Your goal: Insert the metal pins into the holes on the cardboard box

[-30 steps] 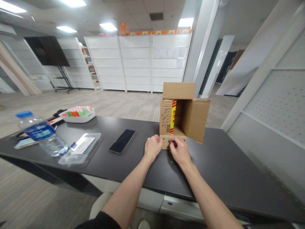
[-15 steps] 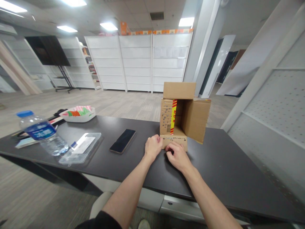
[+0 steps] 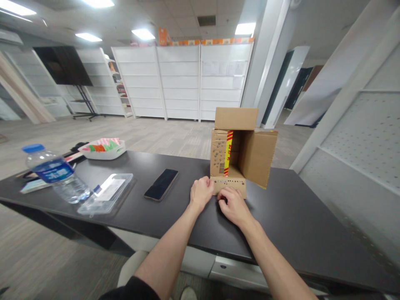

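Note:
A brown cardboard box (image 3: 248, 160) stands on the desk with its open side facing me. Its left flap has grey dots and a yellow-and-red tape strip (image 3: 228, 152). The bottom flap (image 3: 229, 183) tilts down toward me and carries a row of small dark and shiny dots. Closed at that flap's left edge is my left hand (image 3: 201, 192), thumb and fingers together against the cardboard. My right hand (image 3: 233, 204) curls its fingers over the flap's lower edge; its fingertips are partly hidden.
Left of the hands lies a black phone (image 3: 161, 184). Farther left are a clear plastic case (image 3: 109, 193), a tilted water bottle (image 3: 56, 173) and a white basket (image 3: 103, 153) with colourful contents. A perforated white panel (image 3: 359, 137) rises at the right.
The view has shifted very slightly. Both hands keep their places at the bottom flap, and the box stays put.

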`<state>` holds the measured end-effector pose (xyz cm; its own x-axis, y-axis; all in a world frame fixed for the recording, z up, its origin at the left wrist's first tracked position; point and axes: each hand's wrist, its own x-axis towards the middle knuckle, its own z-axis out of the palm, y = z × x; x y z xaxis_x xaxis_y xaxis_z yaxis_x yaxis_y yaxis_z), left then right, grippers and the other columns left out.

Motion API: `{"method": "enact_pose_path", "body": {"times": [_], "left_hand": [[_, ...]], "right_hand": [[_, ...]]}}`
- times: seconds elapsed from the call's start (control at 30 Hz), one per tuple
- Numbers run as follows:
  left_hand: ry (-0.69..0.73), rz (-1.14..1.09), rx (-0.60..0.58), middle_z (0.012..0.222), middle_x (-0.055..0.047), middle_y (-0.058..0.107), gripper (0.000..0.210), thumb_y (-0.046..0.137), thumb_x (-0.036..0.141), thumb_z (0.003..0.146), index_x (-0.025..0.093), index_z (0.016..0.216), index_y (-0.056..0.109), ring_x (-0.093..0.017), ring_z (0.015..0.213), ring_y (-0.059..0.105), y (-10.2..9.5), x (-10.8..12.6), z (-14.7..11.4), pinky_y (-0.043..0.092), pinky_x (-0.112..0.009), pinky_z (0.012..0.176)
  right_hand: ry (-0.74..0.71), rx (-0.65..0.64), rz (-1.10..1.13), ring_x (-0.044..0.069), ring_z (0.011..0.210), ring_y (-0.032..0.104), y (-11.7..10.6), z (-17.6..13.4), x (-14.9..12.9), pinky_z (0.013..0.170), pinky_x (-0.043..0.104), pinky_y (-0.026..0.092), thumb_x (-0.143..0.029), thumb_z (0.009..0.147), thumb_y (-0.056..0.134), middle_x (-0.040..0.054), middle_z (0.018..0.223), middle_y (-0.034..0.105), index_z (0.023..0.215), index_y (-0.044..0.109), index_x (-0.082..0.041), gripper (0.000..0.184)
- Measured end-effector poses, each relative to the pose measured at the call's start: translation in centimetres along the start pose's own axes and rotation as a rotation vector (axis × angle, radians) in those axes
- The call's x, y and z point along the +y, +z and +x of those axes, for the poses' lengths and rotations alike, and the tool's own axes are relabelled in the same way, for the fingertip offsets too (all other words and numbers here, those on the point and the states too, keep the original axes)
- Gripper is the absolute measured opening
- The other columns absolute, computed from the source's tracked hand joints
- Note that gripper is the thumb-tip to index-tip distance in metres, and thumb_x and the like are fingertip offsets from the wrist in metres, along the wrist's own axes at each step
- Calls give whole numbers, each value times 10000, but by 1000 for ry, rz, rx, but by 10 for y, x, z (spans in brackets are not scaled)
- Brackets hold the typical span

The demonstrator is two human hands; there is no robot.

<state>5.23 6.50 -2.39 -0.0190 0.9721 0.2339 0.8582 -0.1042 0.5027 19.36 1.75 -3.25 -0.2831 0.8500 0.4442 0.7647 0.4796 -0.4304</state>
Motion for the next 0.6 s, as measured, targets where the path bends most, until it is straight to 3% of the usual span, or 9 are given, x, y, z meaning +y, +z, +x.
{"method": "enact_pose_path", "body": {"times": [0.6], "left_hand": [[-33, -14, -23, 688, -52, 646, 271, 416, 299, 868, 198, 691, 594, -150, 636, 574, -4, 4, -2, 271, -274, 574]], "right_hand": [[-15, -28, -25, 176, 796, 507, -1, -1, -1, 729, 293, 299, -58, 720, 432, 16, 771, 574, 700, 555, -195, 185]]}}
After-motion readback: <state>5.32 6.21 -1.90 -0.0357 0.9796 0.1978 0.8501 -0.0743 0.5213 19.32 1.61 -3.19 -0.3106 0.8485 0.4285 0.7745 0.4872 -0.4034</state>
